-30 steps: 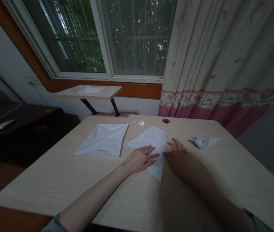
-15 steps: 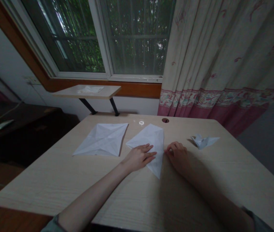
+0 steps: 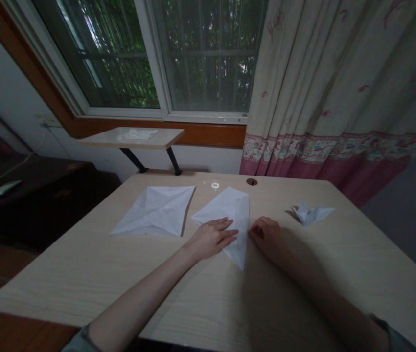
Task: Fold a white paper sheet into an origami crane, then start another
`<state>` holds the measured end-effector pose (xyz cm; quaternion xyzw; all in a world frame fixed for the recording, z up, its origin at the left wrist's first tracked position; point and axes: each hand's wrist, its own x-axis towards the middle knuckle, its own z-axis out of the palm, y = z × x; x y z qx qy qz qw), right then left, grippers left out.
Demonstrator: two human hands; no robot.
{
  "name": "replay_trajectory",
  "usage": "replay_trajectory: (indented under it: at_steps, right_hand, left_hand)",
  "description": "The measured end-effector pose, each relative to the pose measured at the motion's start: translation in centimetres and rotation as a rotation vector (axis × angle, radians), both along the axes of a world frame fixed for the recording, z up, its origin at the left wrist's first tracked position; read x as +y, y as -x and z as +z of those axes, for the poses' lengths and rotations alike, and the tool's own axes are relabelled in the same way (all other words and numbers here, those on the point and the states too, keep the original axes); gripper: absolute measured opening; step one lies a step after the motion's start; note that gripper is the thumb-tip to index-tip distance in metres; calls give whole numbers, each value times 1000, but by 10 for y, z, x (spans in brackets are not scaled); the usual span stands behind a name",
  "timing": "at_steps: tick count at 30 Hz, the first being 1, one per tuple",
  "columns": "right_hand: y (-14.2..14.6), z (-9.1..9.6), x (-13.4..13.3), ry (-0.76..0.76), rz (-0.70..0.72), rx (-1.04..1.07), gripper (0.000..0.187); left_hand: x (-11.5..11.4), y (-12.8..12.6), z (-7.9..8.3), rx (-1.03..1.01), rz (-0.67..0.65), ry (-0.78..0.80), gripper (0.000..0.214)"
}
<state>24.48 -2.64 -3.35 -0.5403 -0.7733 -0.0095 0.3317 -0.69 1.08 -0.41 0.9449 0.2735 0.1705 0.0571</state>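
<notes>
A folded sheet of white paper (image 3: 232,203) lies in the middle of the table, with a straight edge on its right and a point toward me. My left hand (image 3: 213,238) rests flat on it, fingers spread, partly covering its lower left. At the sheet's right edge is my right hand (image 3: 266,235), its fingers curled and thumb and fingertips pinched at the paper. Left of these lies an opened square sheet of creased white paper (image 3: 156,210). A small folded paper crane (image 3: 311,214) sits to the right of my right hand.
The pale wooden table (image 3: 178,288) has a round cable hole (image 3: 251,182) near its back edge. A raised shelf (image 3: 101,138) at the back left bears white paper (image 3: 142,134). Behind are a window (image 3: 208,63) and a curtain (image 3: 314,88).
My right hand shifts slightly toward the sheet's right edge, and its fingers curl a little differently. My left hand and the papers stay in place.
</notes>
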Motion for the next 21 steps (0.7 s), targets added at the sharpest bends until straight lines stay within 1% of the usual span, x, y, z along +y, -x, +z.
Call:
replay_trajectory:
  at_steps: [4,8,14,21]
  right_hand:
    - [0,2,0,36,31,6,15]
    - [1,3,1,51,34,41,16]
    - [3,9,-2,79,87,39,15]
    - [5,17,-6,171,94,22,13]
  left_hand:
    - [-1,0,2,10,5,3,32]
    - [-1,0,3,-1,4,15,32]
    - [-1,0,4,15,0,32,32]
    - [0,1,6,67,6,63,34]
